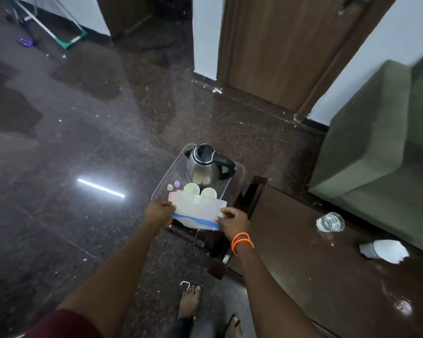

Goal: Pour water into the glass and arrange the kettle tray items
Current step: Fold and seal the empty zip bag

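A clear zip bag (198, 211) is pinched by the left hand (158, 211) and right hand (234, 221) over the tray (167, 175), which holds a kettle (205, 165) and two cups (191, 189).

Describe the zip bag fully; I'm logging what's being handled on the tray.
The zip bag is a translucent, whitish plastic pouch with a blue zip strip along its near edge. It is held roughly flat above the near end of the tray, partly hiding the cups behind. The left hand grips its left end, the right hand pinches its right end. Contents cannot be told.
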